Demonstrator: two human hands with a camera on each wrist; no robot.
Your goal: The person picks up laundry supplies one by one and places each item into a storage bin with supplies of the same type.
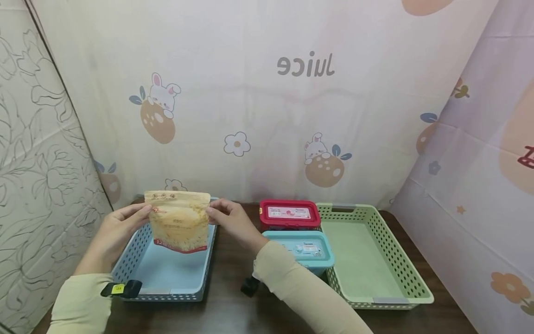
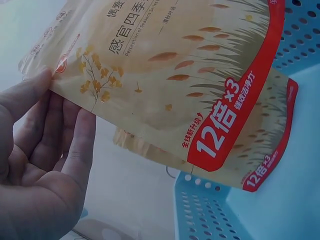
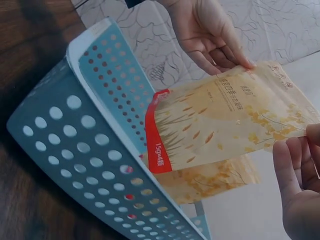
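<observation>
**Over blue basket: pouch held up, not yet down**

Above the blue basket [image 1: 167, 273] both hands pinch the yellow pouch [image 1: 179, 222] by its upper side edges: left hand [image 1: 114, 232], right hand [image 1: 235, 222], fingers otherwise fairly straight. Wrist views show a second pouch [image 2: 260, 155] right behind it. Pouch hangs upright, long axis approx. vertical, red band at bottom, printed face twd person. Judging by that: lifted, still to be set down; green basket [image 1: 375, 260] has nothing inside.

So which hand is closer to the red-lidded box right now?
Right. The right hand pinches the pouch just left of the red-lidded box; the left hand holds the pouch's far edge, over the blue basket.
</observation>
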